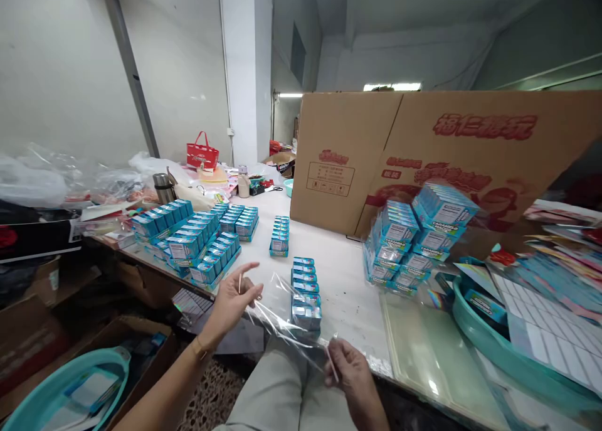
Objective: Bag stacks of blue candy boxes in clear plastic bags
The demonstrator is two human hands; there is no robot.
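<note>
The left hand pinches one edge of a clear plastic sheet, and the right hand grips its near edge. The sheet drapes over a row of blue boxes on the tabletop, with stacked boxes to the left and a cardboard carton behind.

A white table carries rows of blue boxes by its near edge, wrapped stacks (right side), and a cardboard carton behind.
</note>
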